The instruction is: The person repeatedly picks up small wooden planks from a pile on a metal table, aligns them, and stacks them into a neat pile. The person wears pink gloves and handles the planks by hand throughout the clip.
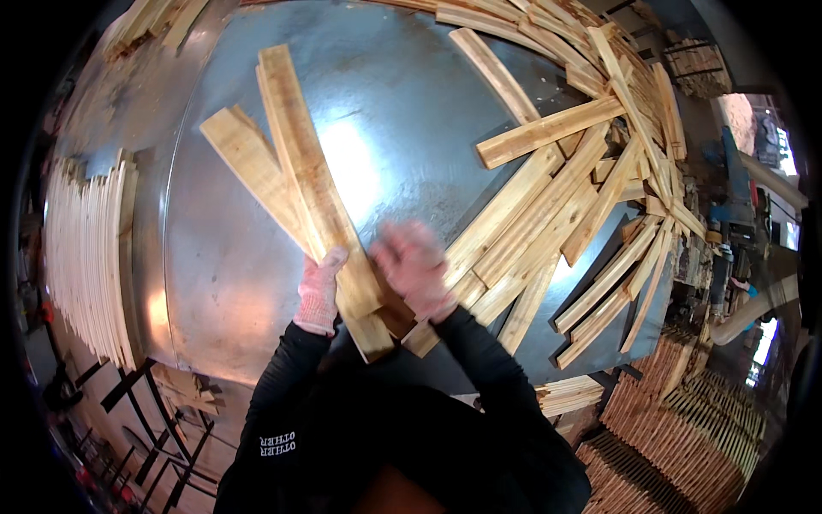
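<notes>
My left hand (319,291), in a pale pink knit glove, grips long wooden boards at their near part, its thumb over the top board (308,167). A second board (253,167) slants out to the left beneath it, and another board end (370,337) sticks out below toward me. My right hand (415,267), gloved the same way, is just right of the held boards and smeared by motion, so its fingers cannot be made out. Close to its right, several loose boards (548,227) lie fanned across the metal table (377,128).
A large jumbled heap of boards (638,128) covers the table's far right. An even row of boards (92,257) stands at the left. Beyond the right edge are stacked strips of wood (676,428); a black metal frame (163,420) is at lower left.
</notes>
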`<state>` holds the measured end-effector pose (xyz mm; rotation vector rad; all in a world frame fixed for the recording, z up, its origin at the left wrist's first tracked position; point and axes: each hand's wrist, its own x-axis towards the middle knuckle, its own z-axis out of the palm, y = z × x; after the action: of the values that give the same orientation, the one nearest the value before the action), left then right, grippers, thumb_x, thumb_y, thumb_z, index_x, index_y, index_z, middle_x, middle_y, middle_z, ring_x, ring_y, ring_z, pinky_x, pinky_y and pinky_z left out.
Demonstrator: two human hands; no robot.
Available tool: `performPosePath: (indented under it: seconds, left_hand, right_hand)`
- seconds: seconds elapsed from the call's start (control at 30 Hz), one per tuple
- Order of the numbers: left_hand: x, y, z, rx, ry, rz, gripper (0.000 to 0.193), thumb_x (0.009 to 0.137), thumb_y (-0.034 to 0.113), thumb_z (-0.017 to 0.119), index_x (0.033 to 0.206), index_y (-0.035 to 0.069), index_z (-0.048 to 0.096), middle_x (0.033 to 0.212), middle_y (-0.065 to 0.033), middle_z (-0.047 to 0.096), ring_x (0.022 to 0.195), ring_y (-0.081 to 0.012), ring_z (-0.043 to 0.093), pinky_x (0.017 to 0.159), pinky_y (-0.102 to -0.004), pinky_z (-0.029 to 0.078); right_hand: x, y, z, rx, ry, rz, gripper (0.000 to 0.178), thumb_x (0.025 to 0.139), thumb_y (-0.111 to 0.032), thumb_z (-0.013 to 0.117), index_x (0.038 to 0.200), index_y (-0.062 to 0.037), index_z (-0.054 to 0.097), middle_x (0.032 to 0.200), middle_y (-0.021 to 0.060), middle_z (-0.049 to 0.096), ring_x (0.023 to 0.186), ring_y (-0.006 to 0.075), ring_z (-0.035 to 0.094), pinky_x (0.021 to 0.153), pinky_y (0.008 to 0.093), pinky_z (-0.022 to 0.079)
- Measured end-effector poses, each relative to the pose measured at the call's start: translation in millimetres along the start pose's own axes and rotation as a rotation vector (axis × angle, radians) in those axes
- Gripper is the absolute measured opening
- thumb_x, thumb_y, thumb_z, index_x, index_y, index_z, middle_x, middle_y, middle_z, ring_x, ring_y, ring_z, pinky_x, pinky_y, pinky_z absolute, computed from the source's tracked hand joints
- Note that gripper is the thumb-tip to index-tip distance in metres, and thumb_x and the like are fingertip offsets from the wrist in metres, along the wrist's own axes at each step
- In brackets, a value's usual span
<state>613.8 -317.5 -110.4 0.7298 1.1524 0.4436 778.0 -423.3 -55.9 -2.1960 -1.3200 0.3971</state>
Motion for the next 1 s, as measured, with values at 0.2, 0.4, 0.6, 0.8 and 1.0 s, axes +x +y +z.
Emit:
performPosePath:
  seconds: [0.2,0.4,0.6,0.8,1.0]
  left_hand:
    - [-16.1,15.1,15.2,-0.113,-0.117,-0.02,0.068,0.088,0.018,0.07,0.146,0.003,0.037,0.119,-0.0122,0.061,0.102,-0.0237,0.064,0.087,-0.0384,0.057]
    - [-17.3,10.4,9.2,-0.089,-0.125,-0.017,0.067,0.089,0.019,0.07,0.146,0.004,0.038,0.122,-0.0126,0.06,0.105,-0.024,0.063,0.088,-0.0388,0.056]
    - [-19.5,10.2,-7.4,0.01,-0.196,0.043,0.051,0.1,0.026,0.058,0.142,0.001,0.045,0.123,-0.0139,0.062,0.11,-0.0263,0.064,0.093,-0.0386,0.055]
    - [-28.9,12.1,-17.4,0.0,-0.186,0.097,0.076,0.095,0.043,0.069,0.151,0.006,0.034,0.137,-0.0098,0.053,0.123,-0.0209,0.052,0.105,-0.036,0.044]
    - [-65.5,86.0,-27.9,0.946,0.127,0.059,0.111,0.075,0.049,0.082,0.155,0.003,0.02,0.136,-0.0255,0.052,0.12,-0.0348,0.057,0.1,-0.0421,0.049]
  right_hand:
    - [162.0,144.6,-76.8,-0.3,0.501,1.086,0.109,0.083,-0.046,0.075,0.157,0.0059,0.015,0.155,0.0401,0.023,0.147,0.048,0.028,0.121,0.0433,0.027]
    - [156.9,181.3,-71.5,0.34,0.696,1.029,0.086,0.082,-0.024,0.069,0.149,0.0035,0.024,0.137,0.028,0.037,0.123,0.0395,0.045,0.103,0.0392,0.041]
    - [7.6,13.6,-42.1,1.427,0.475,0.544,0.072,0.09,0.001,0.055,0.156,-0.004,0.026,0.132,0.0144,0.052,0.127,0.0243,0.053,0.098,0.0379,0.054]
    - [-72.2,-13.4,65.6,0.435,0.057,0.277,0.045,0.103,-0.02,0.053,0.144,-0.0015,0.05,0.132,0.0239,0.058,0.117,0.0367,0.06,0.104,0.0412,0.046]
    - [-71.2,-43.6,131.4,0.582,0.127,-0.05,0.026,0.104,-0.022,0.048,0.105,-0.0033,0.066,0.095,0.0185,0.066,0.089,0.0385,0.063,0.078,0.0475,0.052]
